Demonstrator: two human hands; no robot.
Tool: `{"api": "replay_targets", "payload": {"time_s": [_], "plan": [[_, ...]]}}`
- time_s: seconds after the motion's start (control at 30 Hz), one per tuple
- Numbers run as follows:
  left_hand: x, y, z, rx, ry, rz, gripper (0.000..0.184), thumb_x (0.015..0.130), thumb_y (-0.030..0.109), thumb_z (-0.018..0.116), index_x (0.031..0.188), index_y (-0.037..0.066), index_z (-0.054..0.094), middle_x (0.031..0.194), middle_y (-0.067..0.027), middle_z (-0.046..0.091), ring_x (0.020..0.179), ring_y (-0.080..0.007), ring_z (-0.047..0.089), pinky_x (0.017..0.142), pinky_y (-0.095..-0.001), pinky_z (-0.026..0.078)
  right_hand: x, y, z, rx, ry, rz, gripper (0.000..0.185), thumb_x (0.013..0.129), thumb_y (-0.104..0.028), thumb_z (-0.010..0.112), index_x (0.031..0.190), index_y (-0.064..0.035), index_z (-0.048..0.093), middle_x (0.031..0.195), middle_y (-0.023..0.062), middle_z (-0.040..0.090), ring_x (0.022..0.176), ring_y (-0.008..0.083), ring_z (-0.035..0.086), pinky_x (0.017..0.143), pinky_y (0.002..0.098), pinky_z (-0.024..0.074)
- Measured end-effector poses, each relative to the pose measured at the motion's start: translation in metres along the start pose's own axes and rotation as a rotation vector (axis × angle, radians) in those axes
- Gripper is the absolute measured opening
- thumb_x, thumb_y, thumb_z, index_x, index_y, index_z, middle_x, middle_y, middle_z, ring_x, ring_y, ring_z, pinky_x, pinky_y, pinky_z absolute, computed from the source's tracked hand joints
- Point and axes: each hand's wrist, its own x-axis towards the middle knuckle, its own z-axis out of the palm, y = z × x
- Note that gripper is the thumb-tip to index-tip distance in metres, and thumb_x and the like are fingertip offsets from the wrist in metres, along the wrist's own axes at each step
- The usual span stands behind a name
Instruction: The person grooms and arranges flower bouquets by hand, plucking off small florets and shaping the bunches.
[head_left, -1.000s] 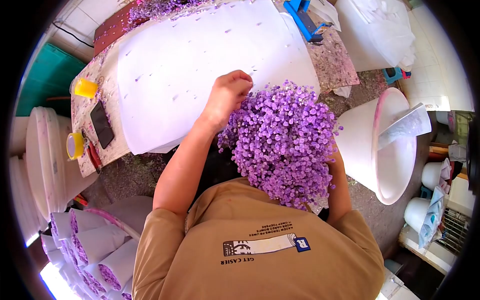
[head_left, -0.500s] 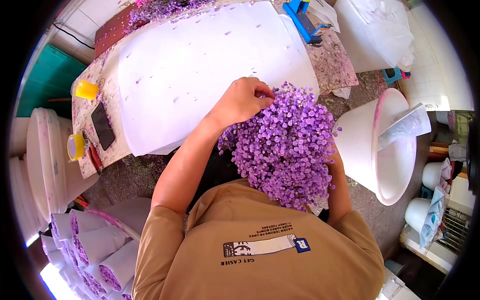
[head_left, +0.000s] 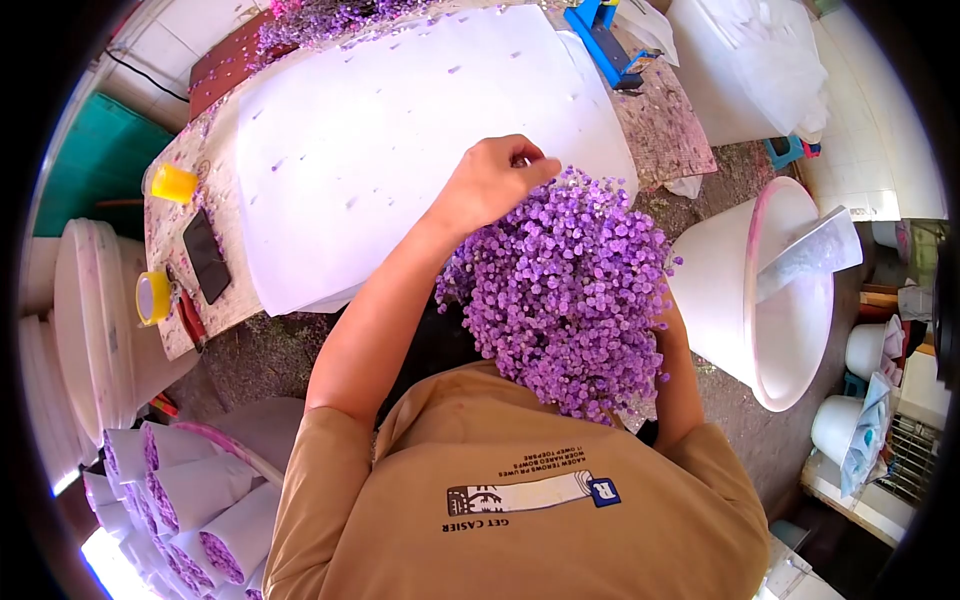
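A large round bunch of small purple flowers (head_left: 570, 300) fills the space before my chest. My left hand (head_left: 500, 180) is at its upper left edge, fingers curled and fingertips pinched together beside the top blossoms; anything between them is too small to make out. On the right, my right forearm (head_left: 680, 375) runs up behind the bunch, which hides my right hand and the stems. Beyond the flowers, large white paper sheets (head_left: 370, 140) lie on the table, with scattered petals on them.
A phone (head_left: 206, 256), yellow tape rolls (head_left: 173, 183) and red-handled pliers (head_left: 189, 318) lie at the table's left. A blue tool (head_left: 605, 45) is at the back right. White bucket (head_left: 725, 290) stands right; wrapped flower bundles (head_left: 200, 480) lie lower left.
My left hand has moved right along the top of the bunch, then slightly up, with its fingers still drawn together. The bunch has barely moved.
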Motion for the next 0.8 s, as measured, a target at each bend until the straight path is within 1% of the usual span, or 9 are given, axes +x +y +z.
{"api": "replay_targets", "payload": {"time_s": [0.1,0.23,0.3,0.33,0.43,0.5,0.6,0.73,0.8], "plan": [[0.004,-0.003,0.004,0.348,-0.06,0.096,0.024,0.082,0.02,0.072,0.098,0.002,0.074,0.091,-0.0182,0.073,0.084,-0.0247,0.069,0.08,-0.0356,0.053,0.001,-0.007,0.004,-0.063,-0.005,-0.046,0.065,0.088,-0.019,0.064,0.146,0.0001,0.04,0.13,0.0085,0.059,0.112,0.0169,0.057,0.099,0.0315,0.0456],[0.008,-0.005,0.006,0.199,-0.015,0.089,0.023,0.084,0.019,0.07,0.099,0.001,0.074,0.09,-0.0175,0.073,0.083,-0.0241,0.068,0.08,-0.0351,0.053,0.003,-0.009,0.005,-0.126,-0.015,-0.092,0.066,0.086,-0.02,0.066,0.144,0.0012,0.042,0.133,0.011,0.058,0.117,0.0204,0.056,0.103,0.0348,0.0434],[0.011,-0.004,0.003,-0.261,-0.035,-0.092,0.019,0.087,0.016,0.069,0.096,0.001,0.074,0.077,-0.0047,0.064,0.075,-0.0129,0.056,0.068,-0.0298,0.047,0.005,-0.01,0.004,-0.139,-0.024,-0.107,0.066,0.085,-0.021,0.067,0.143,0.0017,0.043,0.135,0.0123,0.058,0.12,0.0221,0.055,0.106,0.0365,0.0423],[0.011,-0.003,0.004,-0.261,-0.035,-0.093,0.019,0.087,0.016,0.069,0.096,0.001,0.074,0.077,-0.0047,0.064,0.075,-0.0129,0.056,0.068,-0.0298,0.047,0.005,-0.009,0.005,-0.129,-0.028,-0.111,0.066,0.085,-0.021,0.068,0.142,0.002,0.044,0.136,0.013,0.058,0.121,0.023,0.055,0.107,0.0373,0.0418],[0.007,0.005,0.007,0.048,-0.028,0.058,0.019,0.087,0.016,0.068,0.096,0.0,0.073,0.079,-0.0067,0.064,0.077,-0.0153,0.059,0.071,-0.0315,0.049,0.005,-0.017,0.01,-0.156,-0.032,-0.105,0.07,0.082,-0.022,0.073,0.142,0.0021,0.045,0.136,0.013,0.057,0.122,0.0231,0.055,0.107,0.0378,0.0419],[0.007,0.002,0.009,0.422,-0.042,0.148,0.023,0.086,0.022,0.066,0.094,0.001,0.073,0.096,-0.0186,0.07,0.092,-0.0338,0.068,0.087,-0.0405,0.052,0.003,-0.04,0.022,-0.172,-0.029,-0.099,0.072,0.081,-0.022,0.075,0.142,0.0022,0.045,0.137,0.013,0.057,0.122,0.0231,0.054,0.107,0.038,0.0419],[0.008,-0.005,0.011,0.523,-0.014,0.105,0.022,0.085,0.019,0.066,0.096,0.001,0.073,0.101,-0.0203,0.07,0.097,-0.0378,0.066,0.088,-0.0433,0.052,-0.002,-0.069,0.037,-0.005,0.011,-0.036,0.075,0.078,-0.02,0.079,0.141,0.0023,0.045,0.137,0.013,0.057,0.123,0.0231,0.054,0.107,0.0379,0.0417],[0.009,-0.011,0.013,0.411,0.036,0.1,0.022,0.088,0.018,0.064,0.099,0.001,0.072,0.096,-0.0195,0.07,0.092,-0.033,0.068,0.085,-0.041,0.052,-0.002,-0.06,0.035,0.001,0.022,-0.049,0.074,0.079,-0.02,0.078,0.141,0.0022,0.045,0.137,0.013,0.057,0.124,0.023,0.054,0.108,0.0377,0.0412],[0.012,-0.012,0.01,0.06,0.114,0.12,0.02,0.093,0.018,0.062,0.097,-0.001,0.066,0.081,-0.0074,0.063,0.071,-0.0166,0.054,0.065,-0.0307,0.047,-0.001,-0.04,0.027,-0.004,0.028,-0.086,0.074,0.079,-0.02,0.079,0.141,0.0022,0.045,0.137,0.0131,0.057,0.124,0.0231,0.054,0.108,0.0377,0.041]]}}
